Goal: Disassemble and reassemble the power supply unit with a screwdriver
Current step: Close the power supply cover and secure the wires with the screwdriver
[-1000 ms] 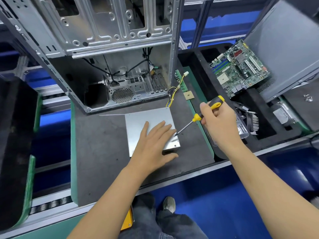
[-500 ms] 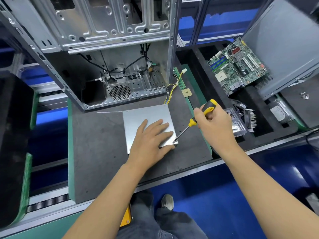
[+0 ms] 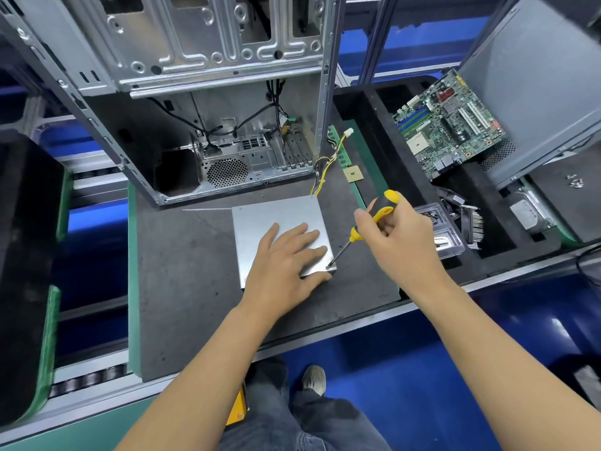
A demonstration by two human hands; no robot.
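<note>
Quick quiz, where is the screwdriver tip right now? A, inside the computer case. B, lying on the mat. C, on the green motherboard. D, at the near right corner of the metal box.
D: the screwdriver tip meets the power supply unit at its near right corner.

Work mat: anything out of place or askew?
Mostly orderly. A bare CPU chip lies loose on the mat beside a RAM stick, and small screws sit scattered far right, uncontained.

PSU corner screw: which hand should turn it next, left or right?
Right. The right hand already grips the screwdriver, its tip at the near right corner of the power supply unit. The left hand lies flat on the cover, seemingly steadying it.
</note>
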